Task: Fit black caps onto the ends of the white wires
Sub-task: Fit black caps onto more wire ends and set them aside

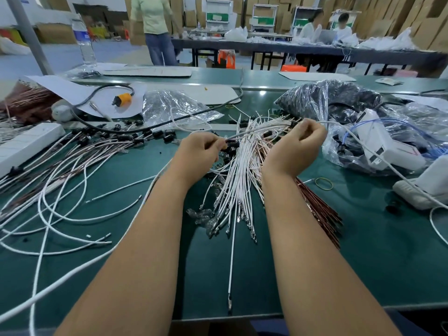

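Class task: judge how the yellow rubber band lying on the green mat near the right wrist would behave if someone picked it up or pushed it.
The yellow rubber band is a thin loop lying flat, so it is probably very light and floppy, sagging when lifted. Lying flat on the green mat, it seems unlikely to roll; a push would probably slide or deform it.

Both forearms are bare all the way down to the bottom edge of the shot, no sleeves showing; left hand [198, 151] and right hand [297, 146] are bare too, no gloves; can't spot rings, a watch or any wristband; fingernails look short where they show at all
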